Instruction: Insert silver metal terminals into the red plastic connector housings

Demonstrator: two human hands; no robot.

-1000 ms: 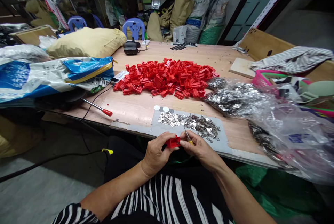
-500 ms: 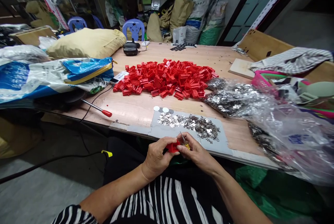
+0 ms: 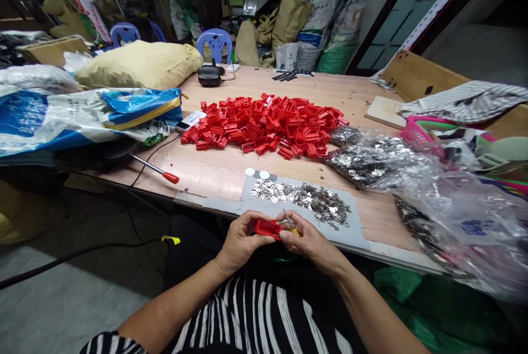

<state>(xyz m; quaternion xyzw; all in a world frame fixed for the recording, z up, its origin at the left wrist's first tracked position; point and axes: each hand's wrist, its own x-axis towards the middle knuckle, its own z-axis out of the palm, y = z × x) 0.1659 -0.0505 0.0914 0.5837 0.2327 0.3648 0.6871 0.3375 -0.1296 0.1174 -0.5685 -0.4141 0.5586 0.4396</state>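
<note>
My left hand (image 3: 241,241) is closed around one end of a small red plastic case (image 3: 267,228), its hollow side turned up toward me. At the case's other end, my right hand (image 3: 303,236) touches it with the fingertips. A small screwdriver (image 3: 293,230) with a yellow handle is tucked in that same hand, its thin metal shaft pointing up and left. Just beyond my hands, flat shiny metal pieces (image 3: 270,191) and a darker heap of small metal parts (image 3: 322,203) lie on a grey mat (image 3: 352,222).
A big pile of red plastic cases (image 3: 264,126) covers the table's middle. Clear bags of metal parts (image 3: 371,159) lie on the right. To the left are a blue and white sack (image 3: 82,117) and a red-tipped lever (image 3: 170,177) near the table edge.
The red case has shifted slightly left and turned, so more of its hollow side shows. My left hand has moved a little left with it. The screwdriver stays in my right hand.
</note>
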